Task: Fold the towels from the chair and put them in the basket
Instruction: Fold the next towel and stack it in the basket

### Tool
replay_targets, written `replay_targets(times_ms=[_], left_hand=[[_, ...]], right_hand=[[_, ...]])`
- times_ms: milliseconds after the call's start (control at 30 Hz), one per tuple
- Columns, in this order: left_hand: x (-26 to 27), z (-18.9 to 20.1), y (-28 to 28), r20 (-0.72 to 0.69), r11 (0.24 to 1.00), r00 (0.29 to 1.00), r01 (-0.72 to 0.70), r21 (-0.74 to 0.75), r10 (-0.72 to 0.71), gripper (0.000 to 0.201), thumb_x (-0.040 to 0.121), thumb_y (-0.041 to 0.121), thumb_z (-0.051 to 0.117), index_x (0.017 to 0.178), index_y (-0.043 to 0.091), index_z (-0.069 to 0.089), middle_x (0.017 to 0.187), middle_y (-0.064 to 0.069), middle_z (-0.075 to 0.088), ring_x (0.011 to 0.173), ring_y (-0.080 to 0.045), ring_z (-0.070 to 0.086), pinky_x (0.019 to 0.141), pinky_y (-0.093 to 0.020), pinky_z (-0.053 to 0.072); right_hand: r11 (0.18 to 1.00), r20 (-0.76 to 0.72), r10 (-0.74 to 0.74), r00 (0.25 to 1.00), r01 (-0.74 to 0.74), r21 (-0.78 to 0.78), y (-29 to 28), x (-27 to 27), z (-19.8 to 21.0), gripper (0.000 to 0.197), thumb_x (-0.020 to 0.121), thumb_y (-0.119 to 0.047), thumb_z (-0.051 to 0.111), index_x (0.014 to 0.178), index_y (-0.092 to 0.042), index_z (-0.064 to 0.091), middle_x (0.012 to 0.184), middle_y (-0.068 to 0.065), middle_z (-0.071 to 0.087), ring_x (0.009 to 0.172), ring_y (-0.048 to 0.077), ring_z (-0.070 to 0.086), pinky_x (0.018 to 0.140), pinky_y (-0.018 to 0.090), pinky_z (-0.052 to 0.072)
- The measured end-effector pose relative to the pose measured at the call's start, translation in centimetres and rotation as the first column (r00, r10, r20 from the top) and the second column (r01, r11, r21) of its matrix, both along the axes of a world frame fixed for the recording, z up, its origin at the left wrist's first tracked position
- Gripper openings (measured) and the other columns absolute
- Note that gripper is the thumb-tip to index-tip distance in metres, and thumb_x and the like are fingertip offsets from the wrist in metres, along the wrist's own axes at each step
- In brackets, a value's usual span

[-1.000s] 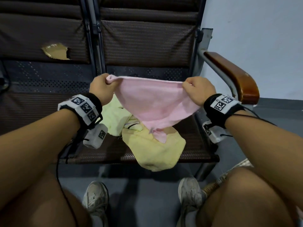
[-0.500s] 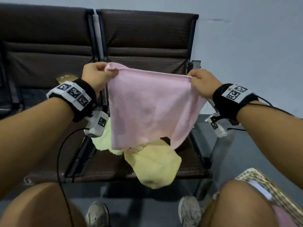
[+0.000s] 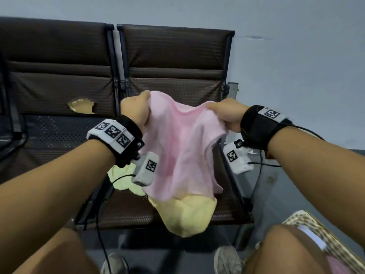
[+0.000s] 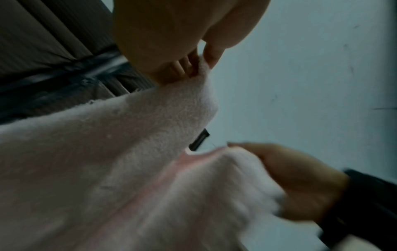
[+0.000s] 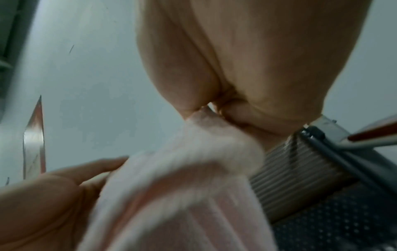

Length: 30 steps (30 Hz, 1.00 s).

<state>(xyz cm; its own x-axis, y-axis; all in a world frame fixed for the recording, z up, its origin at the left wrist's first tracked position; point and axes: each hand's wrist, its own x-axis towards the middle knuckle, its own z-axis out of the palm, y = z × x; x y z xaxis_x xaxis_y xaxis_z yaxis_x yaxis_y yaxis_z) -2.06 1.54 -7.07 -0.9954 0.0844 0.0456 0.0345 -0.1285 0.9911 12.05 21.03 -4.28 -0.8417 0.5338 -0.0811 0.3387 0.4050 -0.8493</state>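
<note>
Left hand (image 3: 136,109) and right hand (image 3: 225,113) each pinch a top corner of the pink towel (image 3: 181,147), slack between them, hanging free over yellow towels (image 3: 187,216) on the chair (image 3: 128,212) below; basket (image 3: 308,224) beneath the right forearm.

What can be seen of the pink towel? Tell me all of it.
The pink towel is soft, fuzzy terry cloth, thin enough to look slightly sheer. It hangs in the air before the chair, its top edge sagging between the left hand and the right hand, each pinching an upper corner. It drapes in loose folds, unfolded, its lower edge reaching the yellow towel on the seat; whether they touch is unclear.
</note>
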Motion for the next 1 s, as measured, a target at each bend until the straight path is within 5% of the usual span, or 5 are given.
replay_targets(times_ms=[167,400,533,700,1000], left_hand=[[7.2,0.2,2.5,-0.214,0.944,0.920,0.315,-0.094,-0.328,0.035,0.093,0.033,0.066,0.065,0.014,0.072,0.059,0.002,0.057,0.057,-0.010,0.050,0.054,-0.024,0.041],[7.8,0.5,2.3,-0.100,0.918,0.913,0.390,-0.068,-0.395,0.022,0.090,0.013,0.056,0.085,-0.001,0.073,0.084,-0.014,0.075,0.069,-0.021,0.069,0.060,-0.032,0.054],[5.5,0.1,1.9,-0.083,0.924,0.934,0.325,-0.202,-0.347,0.057,0.076,-0.004,0.054,0.131,0.010,0.051,0.122,-0.014,0.062,0.112,-0.028,0.061,0.100,-0.047,0.051],[3.7,-0.4,1.3,0.051,0.618,0.624,0.780,-0.095,-0.780,0.045,0.081,0.008,0.057,0.126,0.003,0.063,0.122,-0.015,0.067,0.114,-0.029,0.064,0.097,-0.038,0.052],[-1.3,-0.6,3.2,-0.261,0.863,0.885,0.246,-0.441,-0.386,0.013,0.074,0.021,0.079,0.086,0.026,0.078,0.090,0.000,0.077,0.088,-0.017,0.073,0.081,-0.044,0.061]], right_hand=[[0.916,-0.126,0.050,0.991,-0.096,-0.390,-3.0,-1.2,0.1,0.031,0.101,-0.028,0.052,0.117,-0.004,0.063,0.092,0.008,0.065,0.078,0.018,0.064,0.064,0.028,0.055],[0.965,-0.066,0.073,0.995,-0.087,-0.246,-3.0,-0.4,0.2,0.026,0.090,0.002,0.050,0.113,0.008,0.062,0.096,0.018,0.062,0.082,0.027,0.063,0.069,0.033,0.050],[0.977,-0.029,0.150,0.988,-0.153,-0.150,-2.8,-0.4,0.5,0.041,0.083,0.005,0.044,0.121,0.011,0.058,0.098,0.015,0.054,0.086,0.030,0.046,0.073,0.042,0.033],[0.956,0.012,0.286,0.958,-0.286,0.061,-1.8,-0.5,0.7,0.018,0.088,-0.010,0.056,0.099,-0.008,0.069,0.087,0.009,0.064,0.071,0.019,0.058,0.054,0.023,0.044],[0.770,0.060,0.066,0.996,-0.089,0.631,3.3,-2.8,0.4,0.022,0.083,-0.038,0.071,0.071,-0.020,0.068,0.069,-0.003,0.062,0.070,0.020,0.059,0.054,0.026,0.038]])
